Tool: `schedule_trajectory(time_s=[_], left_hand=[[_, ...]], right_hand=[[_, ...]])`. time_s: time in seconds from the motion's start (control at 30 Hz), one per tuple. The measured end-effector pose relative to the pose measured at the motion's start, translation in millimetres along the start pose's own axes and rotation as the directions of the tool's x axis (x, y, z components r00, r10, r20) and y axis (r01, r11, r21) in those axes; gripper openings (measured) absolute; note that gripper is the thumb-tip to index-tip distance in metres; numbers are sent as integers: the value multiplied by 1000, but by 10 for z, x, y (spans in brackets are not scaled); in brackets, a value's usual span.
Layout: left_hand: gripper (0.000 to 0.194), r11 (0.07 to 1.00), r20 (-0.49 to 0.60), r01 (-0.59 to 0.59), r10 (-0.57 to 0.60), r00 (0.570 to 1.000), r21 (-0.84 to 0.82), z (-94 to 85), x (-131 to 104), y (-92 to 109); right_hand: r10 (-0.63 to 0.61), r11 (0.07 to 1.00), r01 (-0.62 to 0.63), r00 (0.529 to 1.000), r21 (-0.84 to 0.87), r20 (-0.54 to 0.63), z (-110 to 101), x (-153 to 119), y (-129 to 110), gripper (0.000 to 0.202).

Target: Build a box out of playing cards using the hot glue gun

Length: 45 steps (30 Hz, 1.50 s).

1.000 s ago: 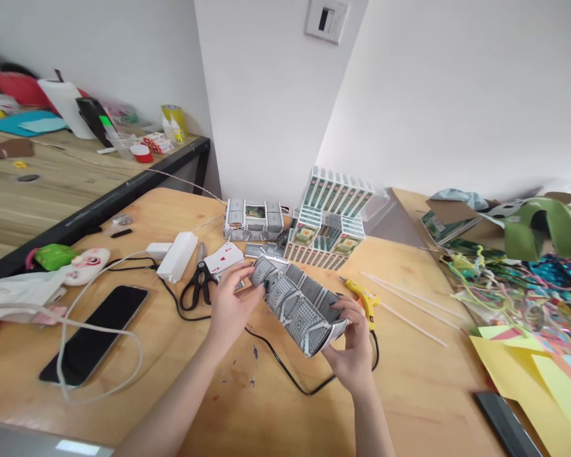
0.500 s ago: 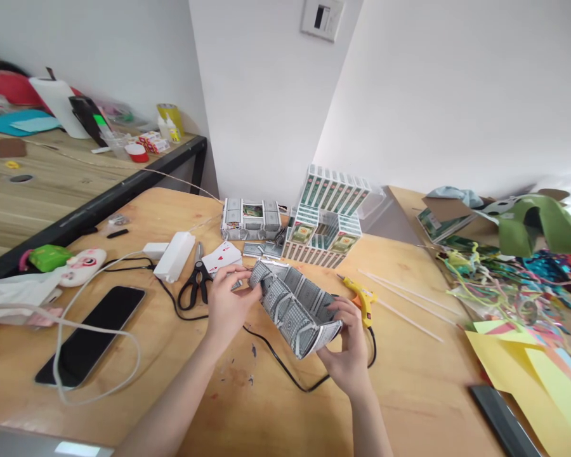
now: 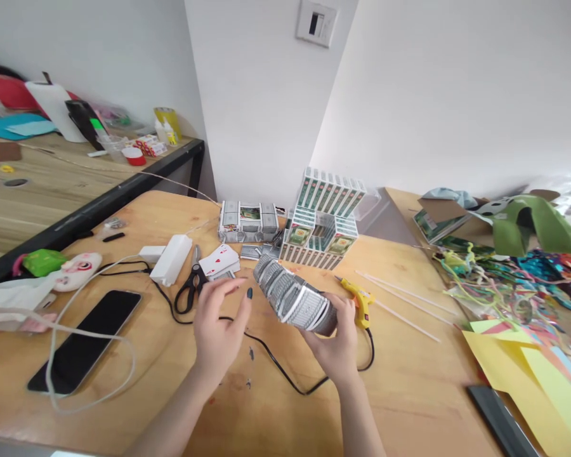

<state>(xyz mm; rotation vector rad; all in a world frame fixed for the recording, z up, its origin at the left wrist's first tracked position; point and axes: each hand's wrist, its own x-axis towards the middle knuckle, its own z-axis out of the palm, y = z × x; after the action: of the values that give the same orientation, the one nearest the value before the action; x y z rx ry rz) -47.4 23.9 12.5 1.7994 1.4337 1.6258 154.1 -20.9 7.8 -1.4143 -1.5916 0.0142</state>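
Observation:
A grey patterned piece built from playing cards (image 3: 292,298) is held above the wooden table by my right hand (image 3: 335,333), its fingers around the right end. To the left of the piece, my left hand (image 3: 221,324) is raised with thumb and fingers apart, touching nothing. Behind are a grey card-covered box (image 3: 248,222) and a stack of green and white card boxes (image 3: 316,222). Loose playing cards (image 3: 219,260) and black scissors (image 3: 193,285) lie beyond my left hand. A yellow glue gun (image 3: 360,301) rests just right of my right hand.
At left are a black phone (image 3: 85,343), a white cable and a white power block (image 3: 171,260). Black cord loops across the middle. Clear sticks (image 3: 409,314), yellow paper (image 3: 514,374) and coloured craft scraps (image 3: 504,292) lie at right. Another table (image 3: 76,184) stands at back left.
My left hand has let go of the card piece and moved down and left, fingers apart. The piece has been tipped in my right hand, so its hollow inside no longer shows.

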Motion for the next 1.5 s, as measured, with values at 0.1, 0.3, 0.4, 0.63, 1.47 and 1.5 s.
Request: schedule_trajectory(time_s=[0.1,0.3,0.4,0.63,1.47,1.5], left_hand=[[20,973,73,-222,218,973,55,-95,-61,302],[39,910,87,-320,308,948,262,-15,20,459],[38,913,107,-272,251,962,304,22,68,416],[40,953,163,-140,98,982,270,24,97,310],[41,959,221,-5,-61,973,284,67,76,270],[41,959,224,1,-67,972,284,69,79,268]], right_hand=[[-26,998,27,1000,-51,9,52,90,-86,54],[-103,989,104,994,-103,20,216,139,-239,62],[-123,987,126,992,-101,33,269,125,-270,62],[-140,980,150,987,-133,81,301,99,-320,58],[-219,938,227,974,-262,58,377,160,-312,44],[-222,936,229,973,-267,58,380,159,-318,43]])
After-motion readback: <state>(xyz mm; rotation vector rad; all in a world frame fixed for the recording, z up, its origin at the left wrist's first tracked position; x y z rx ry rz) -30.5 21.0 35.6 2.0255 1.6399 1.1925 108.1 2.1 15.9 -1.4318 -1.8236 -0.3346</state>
